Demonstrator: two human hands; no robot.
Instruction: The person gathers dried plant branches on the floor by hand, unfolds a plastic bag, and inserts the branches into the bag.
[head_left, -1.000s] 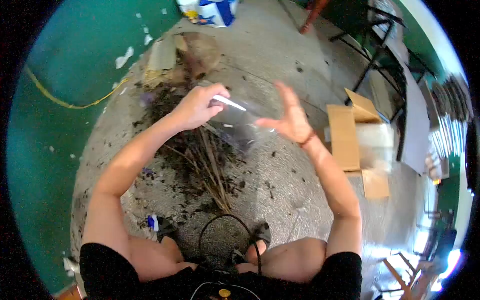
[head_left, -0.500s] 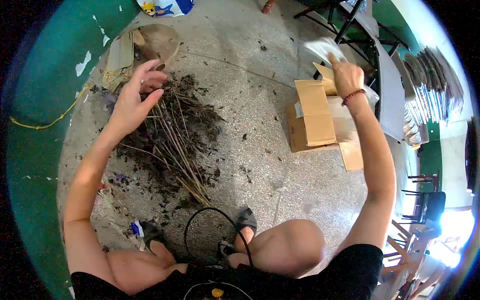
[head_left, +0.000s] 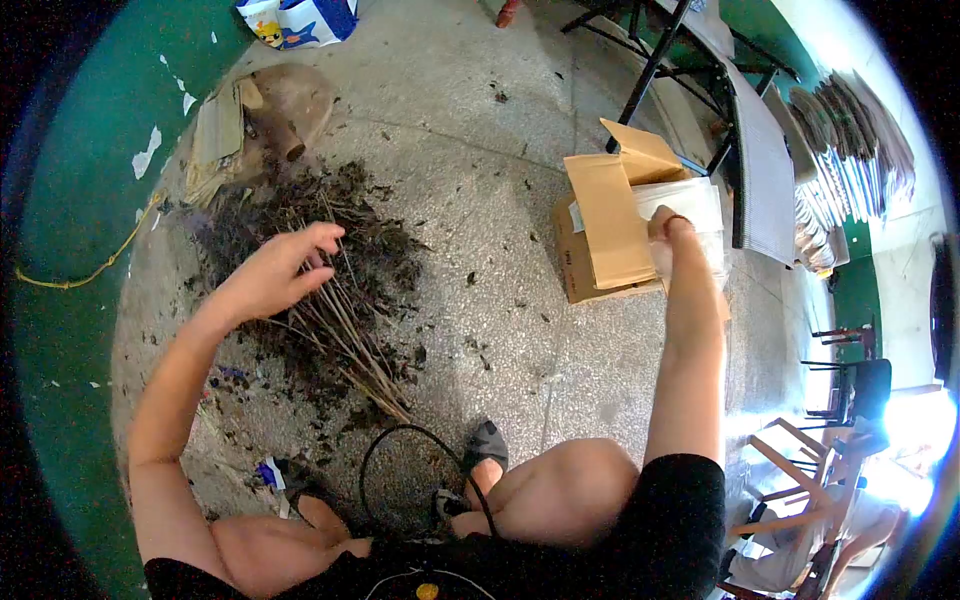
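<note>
Brn box (head_left: 608,215), grn wall (head_left: 90,190)

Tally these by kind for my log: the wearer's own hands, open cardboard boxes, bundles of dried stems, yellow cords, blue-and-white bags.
Own hands: 2 (left hand, right hand)
Open cardboard box: 1
Bundle of dried stems: 1
Yellow cord: 1
Blue-and-white bag: 1
Total: 6

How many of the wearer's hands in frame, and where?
2: left hand over the dried stems, fingers loosely curled; right hand at the open carton, its fingers partly hidden. Neither hand is fully hidden.
</note>
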